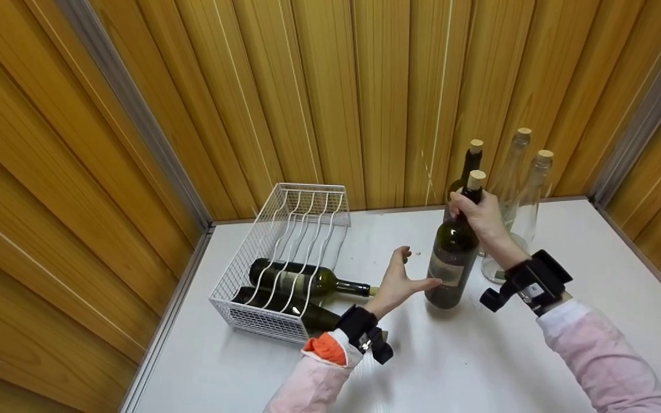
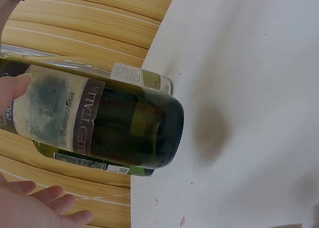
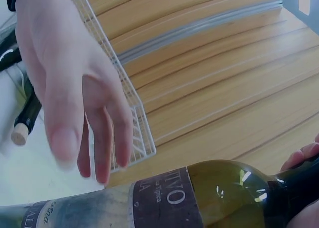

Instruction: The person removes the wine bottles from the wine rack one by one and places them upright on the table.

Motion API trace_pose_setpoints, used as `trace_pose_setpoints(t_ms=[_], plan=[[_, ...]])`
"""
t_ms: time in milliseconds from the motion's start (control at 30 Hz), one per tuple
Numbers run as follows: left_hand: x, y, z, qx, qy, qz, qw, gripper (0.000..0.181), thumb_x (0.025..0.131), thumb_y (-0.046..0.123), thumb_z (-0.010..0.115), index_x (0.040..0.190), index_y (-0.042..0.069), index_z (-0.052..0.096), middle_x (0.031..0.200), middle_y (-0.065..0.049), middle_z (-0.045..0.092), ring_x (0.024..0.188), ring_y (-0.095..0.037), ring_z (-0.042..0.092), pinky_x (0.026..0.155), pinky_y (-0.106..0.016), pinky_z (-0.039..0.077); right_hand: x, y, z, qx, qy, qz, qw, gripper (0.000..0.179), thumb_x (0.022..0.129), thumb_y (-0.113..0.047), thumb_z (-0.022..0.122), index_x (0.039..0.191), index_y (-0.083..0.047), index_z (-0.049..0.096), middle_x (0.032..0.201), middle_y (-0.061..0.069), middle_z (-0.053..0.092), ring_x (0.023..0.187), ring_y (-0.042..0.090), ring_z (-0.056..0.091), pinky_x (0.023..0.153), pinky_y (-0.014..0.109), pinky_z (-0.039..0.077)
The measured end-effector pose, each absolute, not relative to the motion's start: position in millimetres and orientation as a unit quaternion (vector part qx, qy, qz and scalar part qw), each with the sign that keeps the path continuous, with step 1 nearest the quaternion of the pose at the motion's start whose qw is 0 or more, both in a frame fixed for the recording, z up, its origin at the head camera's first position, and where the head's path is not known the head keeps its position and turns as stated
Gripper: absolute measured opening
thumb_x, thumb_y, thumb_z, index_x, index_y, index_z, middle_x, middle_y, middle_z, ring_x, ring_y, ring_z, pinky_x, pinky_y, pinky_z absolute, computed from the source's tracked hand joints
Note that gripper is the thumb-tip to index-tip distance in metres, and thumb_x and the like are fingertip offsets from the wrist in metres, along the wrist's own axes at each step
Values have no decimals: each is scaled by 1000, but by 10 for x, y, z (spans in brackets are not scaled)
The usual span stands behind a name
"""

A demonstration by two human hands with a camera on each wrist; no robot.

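My right hand [image 1: 482, 218] grips the neck of a corked dark green wine bottle [image 1: 451, 258], held slightly tilted. In the left wrist view, the base of this wine bottle [image 2: 139, 123] appears to be off the white table, with a shadow apart from it. My left hand [image 1: 396, 284] is beside the label, thumb and fingers spread apart. The thumb overlaps the label in the left wrist view; whether it touches cannot be told. In the right wrist view the left hand [image 3: 75, 83] has its fingers extended above the bottle, while the right hand is mostly cut off.
A white wire rack [image 1: 256, 241] with wavy dividers stands at the left, two green bottles [image 1: 325, 281] lying in it. Behind my right hand stand another dark bottle [image 1: 473, 160] and two clear corked bottles [image 1: 531, 195]. Wooden panels [image 1: 330, 103] wall the white table [image 1: 422, 367].
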State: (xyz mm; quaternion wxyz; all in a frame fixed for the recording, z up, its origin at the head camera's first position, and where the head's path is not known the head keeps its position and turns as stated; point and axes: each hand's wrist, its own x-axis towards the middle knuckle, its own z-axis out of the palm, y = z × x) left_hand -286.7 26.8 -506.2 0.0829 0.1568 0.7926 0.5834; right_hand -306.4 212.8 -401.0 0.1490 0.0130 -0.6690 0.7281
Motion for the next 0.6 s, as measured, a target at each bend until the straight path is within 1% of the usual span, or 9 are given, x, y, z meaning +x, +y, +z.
trace_pose_setpoints(t_ms=[167, 267, 433, 500, 600], plan=[[-2886, 238, -5102, 160, 796, 579, 72, 83, 89, 13, 87, 154, -11, 40, 155, -30, 53, 150, -43, 50, 128, -52, 43, -3116, 2264, -4077, -13, -679, 717, 158, 37, 104, -2, 61, 70, -18, 62, 60, -12, 59, 62, 3, 56, 66, 17, 46], [-2886, 227, -5116, 161, 794, 582, 68, 79, 89, 11, 86, 151, -11, 43, 151, -29, 55, 146, -42, 53, 124, -50, 46, -3146, 2345, -4109, -23, -692, 704, 159, 35, 103, -3, 62, 72, -19, 62, 61, -13, 59, 64, 3, 56, 68, 18, 46], [-2879, 208, -5118, 158, 791, 586, 76, 74, 90, 12, 85, 149, -10, 45, 150, -27, 55, 144, -42, 53, 123, -53, 47, -3200, 2467, -4146, -33, -715, 679, 166, 36, 106, -7, 61, 73, -22, 62, 63, -15, 59, 67, 2, 56, 72, 19, 45], [-2877, 197, -5124, 159, 791, 585, 81, 70, 91, 13, 84, 146, -9, 46, 149, -28, 54, 144, -45, 52, 122, -53, 48, -3225, 2506, -4171, -38, -713, 680, 170, 36, 106, -8, 61, 73, -22, 62, 63, -15, 60, 67, 2, 56, 72, 20, 45], [-2872, 181, -5146, 160, 792, 583, 83, 62, 92, 13, 83, 140, -7, 49, 146, -28, 54, 143, -46, 52, 120, -49, 48, -3269, 2553, -4219, -49, -707, 683, 178, 36, 106, -9, 60, 72, -22, 63, 62, -15, 60, 67, 3, 56, 72, 20, 44]])
